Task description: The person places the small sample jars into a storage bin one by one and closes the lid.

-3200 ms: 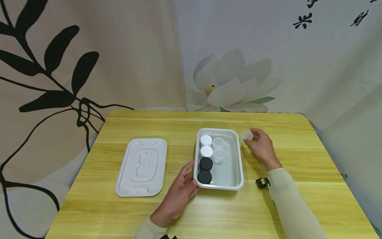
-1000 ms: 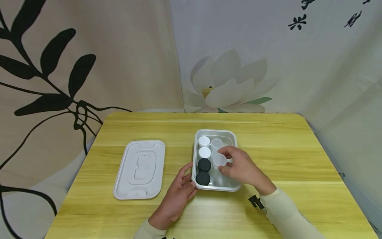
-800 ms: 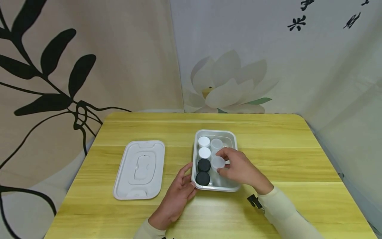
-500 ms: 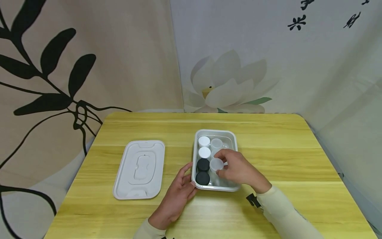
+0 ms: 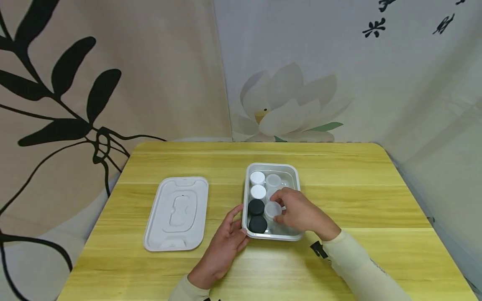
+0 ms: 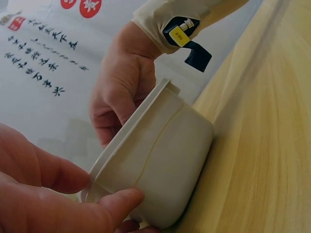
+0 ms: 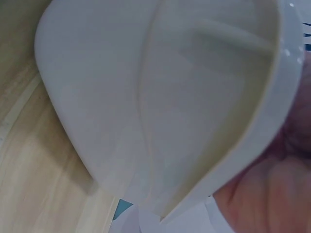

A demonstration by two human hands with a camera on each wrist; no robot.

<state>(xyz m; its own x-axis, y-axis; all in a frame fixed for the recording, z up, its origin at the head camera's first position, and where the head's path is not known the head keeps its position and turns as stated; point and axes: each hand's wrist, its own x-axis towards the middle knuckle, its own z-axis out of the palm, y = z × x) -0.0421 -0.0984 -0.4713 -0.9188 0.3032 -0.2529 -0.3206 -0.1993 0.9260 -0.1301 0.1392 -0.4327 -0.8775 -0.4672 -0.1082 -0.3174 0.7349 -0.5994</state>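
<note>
My left hand (image 5: pixel 222 246) holds the near left corner of a white plastic box (image 5: pixel 274 237), thumb and fingers pinching its rim in the left wrist view. Inside, my right hand (image 5: pixel 303 213) pinches a small translucent round jar (image 5: pixel 273 210) between thumb and fingers, beside the black-topped jars. Down the box's left side runs a column: a white jar (image 5: pixel 257 178), another white jar (image 5: pixel 258 192), a black jar (image 5: pixel 256 207) and a second black jar (image 5: pixel 257 224). A translucent jar (image 5: pixel 273 181) stands at the back; one in front of it is partly hidden by my fingers.
A white rectangular lid (image 5: pixel 176 214) lies flat on the wooden table (image 5: pixel 124 267), left of the box. Behind the table's far edge hangs a printed curtain (image 5: pixel 169 75). In the right wrist view the box's outer wall (image 7: pixel 97 97) fills most of the picture.
My right hand brought the translucent jar from the table right of the box into it, then moved it slightly left and nearer, beside the black jars. The left hand stays at the corner.
</note>
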